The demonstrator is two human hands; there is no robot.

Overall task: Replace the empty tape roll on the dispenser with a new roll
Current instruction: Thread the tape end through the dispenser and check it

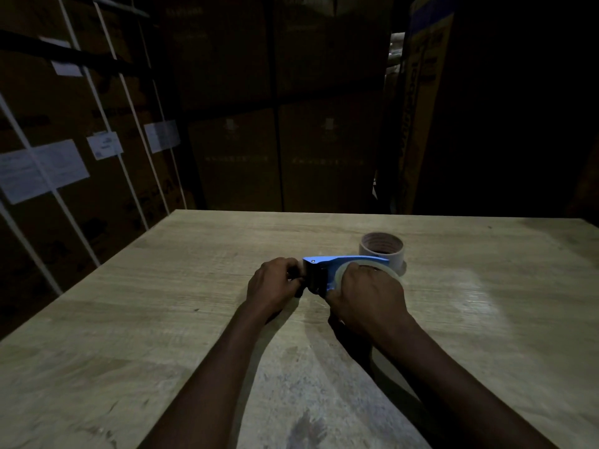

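A blue tape dispenser (337, 264) lies on its side on the wooden table (162, 319), a little right of centre. My left hand (274, 285) grips its dark front end. A clear tape roll (387, 268) sits in the dispenser, and my right hand (366, 299) covers most of it, fingers curled over it. Just behind the dispenser stands an empty pale cardboard tape core (382, 246), upright on the table.
Stacked cardboard boxes (275, 124) fill the dark space behind the table. Strapped boxes with white labels (45, 170) stand to the left. The table's far edge runs just behind the tape core. The room is dim.
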